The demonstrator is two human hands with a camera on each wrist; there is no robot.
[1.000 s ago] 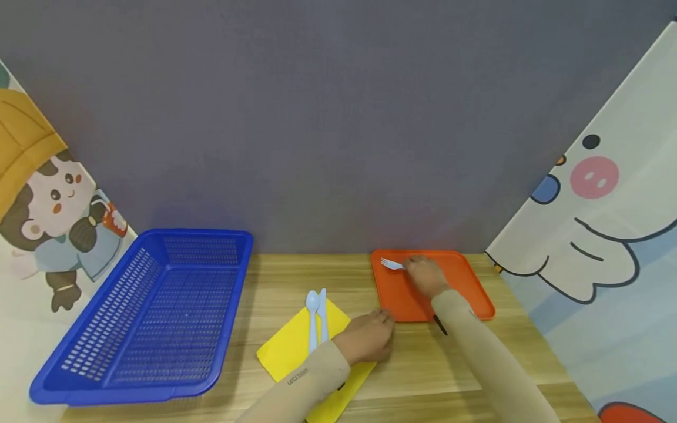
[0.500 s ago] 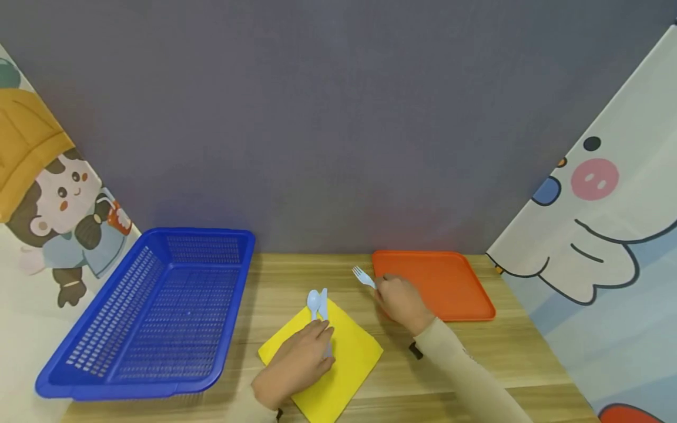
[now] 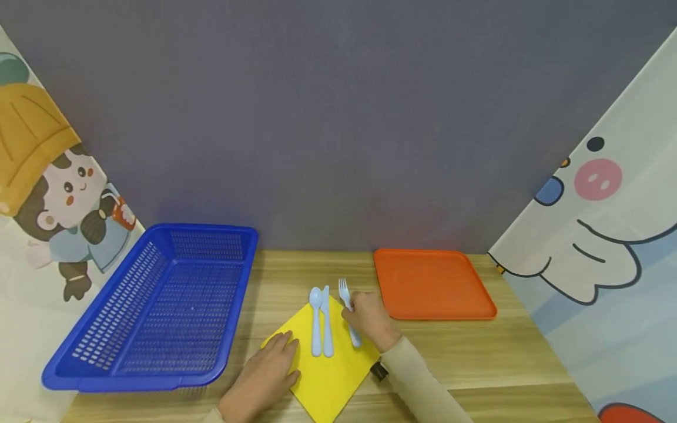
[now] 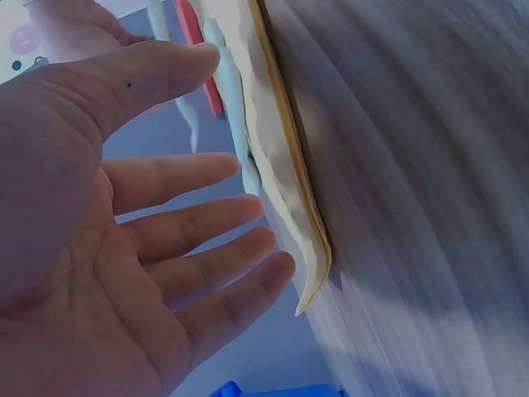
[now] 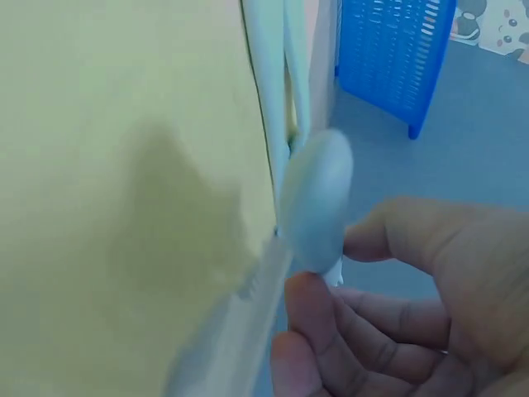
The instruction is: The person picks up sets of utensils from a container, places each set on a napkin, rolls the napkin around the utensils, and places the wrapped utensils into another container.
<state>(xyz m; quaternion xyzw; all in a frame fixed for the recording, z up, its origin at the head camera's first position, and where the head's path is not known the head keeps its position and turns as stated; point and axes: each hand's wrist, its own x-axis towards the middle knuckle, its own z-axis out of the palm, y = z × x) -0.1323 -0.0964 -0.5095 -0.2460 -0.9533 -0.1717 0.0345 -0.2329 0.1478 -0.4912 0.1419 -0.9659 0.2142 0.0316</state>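
In the head view, the fork point(image 3: 344, 291) is at the right side of the yellow napkin point(image 3: 322, 382), with its tines past the napkin's edge and its handle above the cloth; the right hand point(image 3: 372, 320) pinches it near the middle. If this pinch is loosened while the fork is tilted, I think the fork may drop crookedly, or roll towards the knife point(image 3: 327, 329) and push it against the spoon point(image 3: 316, 323). These two lie very near to each other, their upper ends beyond the napkin, so a small knock could be enough to disturb both. The left hand point(image 3: 264, 373) grasps nothing; its extended fingers are at the napkin's left corner, and a pull there would probably shift the cloth together with the cutlery. In the left wrist view, this hand has the fingers spread beside the napkin edge, and I cannot tell if they press on it. The edge looks layered and wavy, therefore a fingertip could catch it and make a fold. In the right wrist view, the thumb and fingers are around the rounded handle end, close to the napkin; lowering it with a sideways movement might drag the surface and wrinkle it.
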